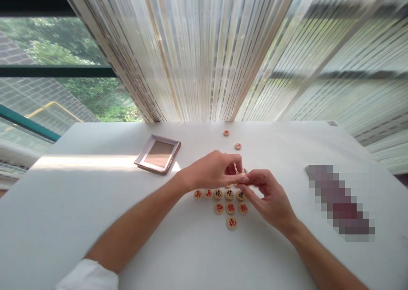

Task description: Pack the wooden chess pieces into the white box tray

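Round wooden chess discs (230, 207) with red or black characters lie in short rows on the white table (79, 205). My left hand (213, 171) hovers just above the top of that group, its fingers curled and pinched together near a disc (245, 170). My right hand (270, 196) meets it from the right, fingertips pinched on something small between the two hands that I cannot make out. Two more discs (226, 133) (238, 146) lie apart, farther back on the table.
An open shallow box (158, 154) sits at the back left of the table. A blurred-out oblong object (341, 203) lies at the right. Striped curtains (223, 52) hang behind the table's far edge, with a window at the left.
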Available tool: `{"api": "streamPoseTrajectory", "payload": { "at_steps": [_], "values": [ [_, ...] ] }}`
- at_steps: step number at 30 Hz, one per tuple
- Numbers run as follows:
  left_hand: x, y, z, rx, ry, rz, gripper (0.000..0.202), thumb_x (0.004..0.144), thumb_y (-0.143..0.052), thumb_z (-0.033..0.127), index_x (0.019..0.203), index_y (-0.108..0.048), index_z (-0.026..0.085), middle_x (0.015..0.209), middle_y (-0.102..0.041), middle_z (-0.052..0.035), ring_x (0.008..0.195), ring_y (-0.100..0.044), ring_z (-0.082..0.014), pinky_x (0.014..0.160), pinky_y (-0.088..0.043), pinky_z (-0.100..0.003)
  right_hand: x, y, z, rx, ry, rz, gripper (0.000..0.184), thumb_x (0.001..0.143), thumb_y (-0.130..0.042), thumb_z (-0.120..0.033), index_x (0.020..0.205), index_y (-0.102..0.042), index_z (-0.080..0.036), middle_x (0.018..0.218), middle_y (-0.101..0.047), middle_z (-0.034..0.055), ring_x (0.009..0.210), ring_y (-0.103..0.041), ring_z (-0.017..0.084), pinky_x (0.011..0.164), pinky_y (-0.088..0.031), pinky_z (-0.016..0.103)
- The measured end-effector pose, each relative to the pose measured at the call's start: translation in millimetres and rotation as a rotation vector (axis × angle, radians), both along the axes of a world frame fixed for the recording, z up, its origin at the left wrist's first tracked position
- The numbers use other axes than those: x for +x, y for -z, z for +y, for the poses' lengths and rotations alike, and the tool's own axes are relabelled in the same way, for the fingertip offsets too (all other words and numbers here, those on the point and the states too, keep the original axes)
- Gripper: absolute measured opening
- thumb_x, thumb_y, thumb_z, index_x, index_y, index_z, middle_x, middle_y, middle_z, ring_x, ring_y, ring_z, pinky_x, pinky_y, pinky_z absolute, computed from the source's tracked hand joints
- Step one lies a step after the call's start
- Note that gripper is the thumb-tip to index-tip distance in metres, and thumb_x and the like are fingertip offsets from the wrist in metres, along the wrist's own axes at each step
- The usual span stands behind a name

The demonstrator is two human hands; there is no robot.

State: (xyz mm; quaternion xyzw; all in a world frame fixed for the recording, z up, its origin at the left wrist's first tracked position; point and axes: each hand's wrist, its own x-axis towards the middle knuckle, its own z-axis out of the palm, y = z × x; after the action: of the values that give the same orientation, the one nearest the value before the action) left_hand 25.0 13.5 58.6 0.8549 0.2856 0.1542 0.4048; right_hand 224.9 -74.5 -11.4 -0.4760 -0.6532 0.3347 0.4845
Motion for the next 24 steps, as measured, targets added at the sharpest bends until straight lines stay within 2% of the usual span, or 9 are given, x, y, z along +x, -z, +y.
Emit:
{"api": "streamPoseTrajectory", "payload": {
  "at_steps": [6, 12, 24],
  "values": [
    [-0.4, -0.9, -0.2, 0.083, 0.030, 0.024, 0.017, 0.097, -0.062, 0.034, 0.092, -0.064, 0.018, 0.079, -0.073, -0.0006, 0.068, -0.065, -0.0128, 0.064, -0.045, -0.023, -1.0, 0.4, 0.0, -0.014, 0.001, -0.031, 0.022, 0.093, -0.071, -0.030, 0.109, -0.056, -0.028, 0.097, -0.066, 0.0022, 0.084, -0.071, 0.018, 0.075, -0.064, 0.033],
    [-2.2, -3.5, 0.7, 0.062, 0.036, 0.043, 0.013, 0.099, -0.056, 0.027, 0.100, -0.065, 0.019, 0.077, -0.071, 0.0001, 0.067, -0.065, -0.0134, 0.062, -0.044, -0.023, 0.0, 2.7, 1.5, -0.041, -0.004, 0.009, 0.025, 0.092, -0.072, -0.031, 0.111, -0.056, -0.028, 0.101, -0.067, 0.0030, 0.088, -0.071, 0.018, 0.079, -0.063, 0.034],
    [-6.6, -2.0, 4.4, -0.007, 0.103, 0.005, 0.025, 0.092, -0.065, 0.021, 0.116, -0.063, 0.018, 0.098, -0.076, -0.0056, 0.085, -0.071, -0.0166, 0.075, -0.054, -0.027, 0.8, 0.3, 3.4, -0.086, 0.004, 0.066, 0.025, 0.092, -0.073, -0.031, 0.110, -0.057, -0.027, 0.102, -0.068, 0.0036, 0.090, -0.071, 0.020, 0.081, -0.062, 0.035]
  ]
}}
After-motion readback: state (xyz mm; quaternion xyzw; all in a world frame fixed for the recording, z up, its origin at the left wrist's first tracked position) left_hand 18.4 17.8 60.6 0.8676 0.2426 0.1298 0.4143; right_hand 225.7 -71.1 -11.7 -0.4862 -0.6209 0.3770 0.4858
